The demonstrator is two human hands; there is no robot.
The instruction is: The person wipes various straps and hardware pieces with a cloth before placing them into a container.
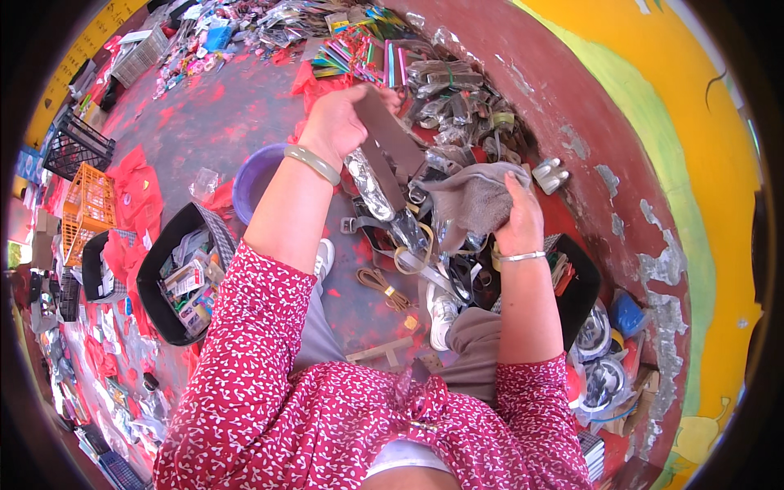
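Observation:
My left hand (341,122) is closed on a wide, flat dark brown strap (382,151), which looks like a belt and hangs down towards the floor. In my right hand (520,219) is a crumpled grey-brown cloth (476,201), pinched between thumb and fingers. Below the two hands lies a tangle of belts with metal buckles (359,223), some in clear plastic. Part of that tangle is hidden by the cloth. Beyond it, more plastic-wrapped belts (449,80) are heaped along the wall.
A purple basin (245,189) stands beside my left forearm. Left of it are a black bin of packaged goods (155,310) and an orange crate (88,208). Another black bin (581,286) sits beyond my right forearm. A coiled brown cord (377,287) lies between my feet. The peeling red wall (588,122) bounds the right.

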